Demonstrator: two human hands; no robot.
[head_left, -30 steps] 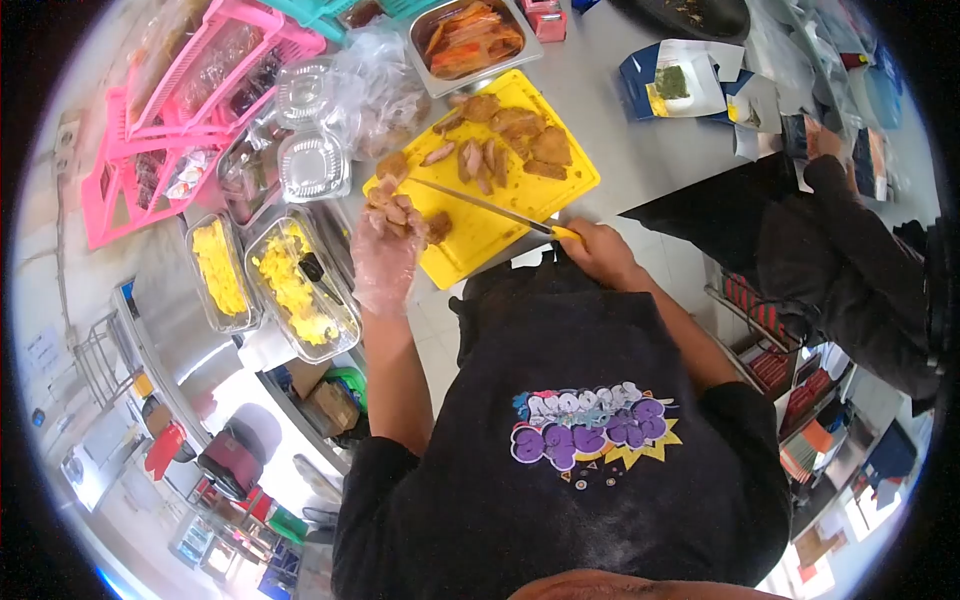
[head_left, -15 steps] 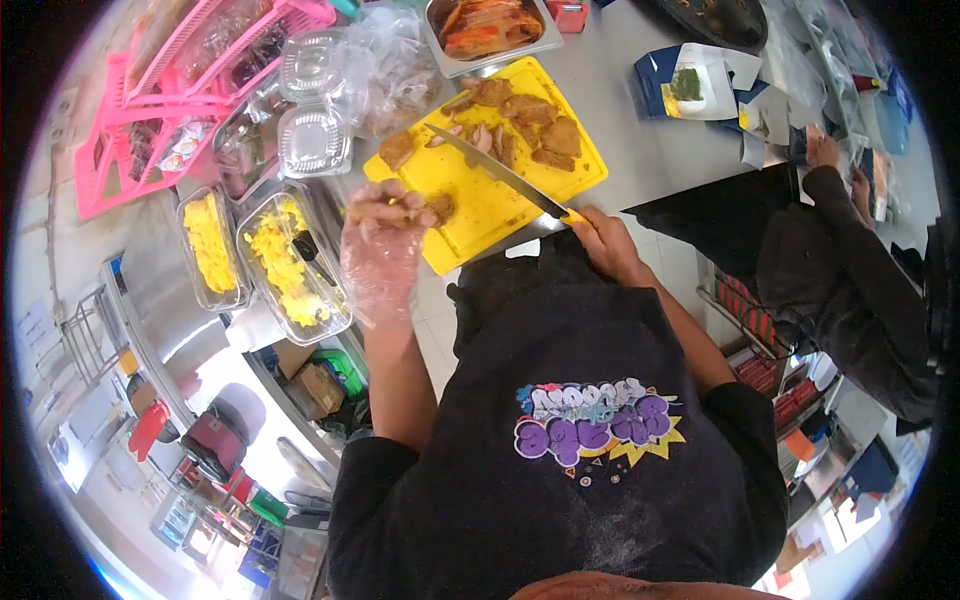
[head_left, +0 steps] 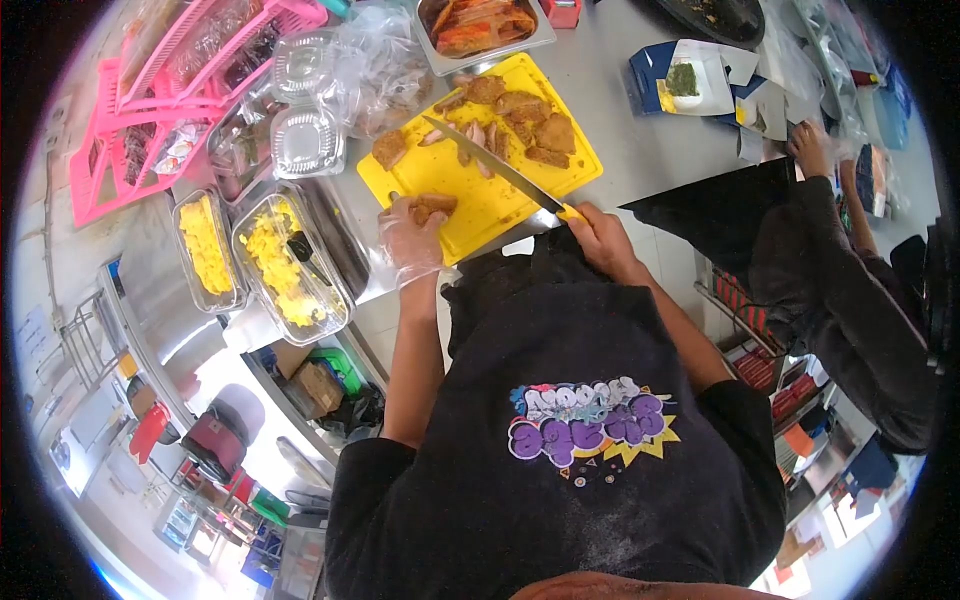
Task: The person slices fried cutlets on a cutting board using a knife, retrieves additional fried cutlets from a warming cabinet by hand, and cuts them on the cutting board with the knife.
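Observation:
A yellow cutting board (head_left: 480, 220) bears several brown pieces of meat (head_left: 522, 107), some cut into slices. My left hand (head_left: 410, 238), in a clear plastic glove, is at the board's lower left corner with its fingers closed around pieces of meat (head_left: 432, 205). The bare right hand (head_left: 603, 240) grips the yellow handle of a long knife (head_left: 510, 175) at the board's right edge. The blade points up and left across the board, over the sliced meat.
Two clear trays of yellow food (head_left: 280, 262) stand left of the board. Near them are clear lidded boxes (head_left: 302, 140), plastic bags (head_left: 375, 80) and pink baskets (head_left: 110, 145). A metal pan (head_left: 485, 55) is behind. At right, a co-worker's hand (head_left: 810, 148) is near an opened carton (head_left: 690, 85).
My left hand, raised before with meat in it, has come down and right onto the board's lower left corner. The knife stays in my right hand, its tip now over the board's middle.

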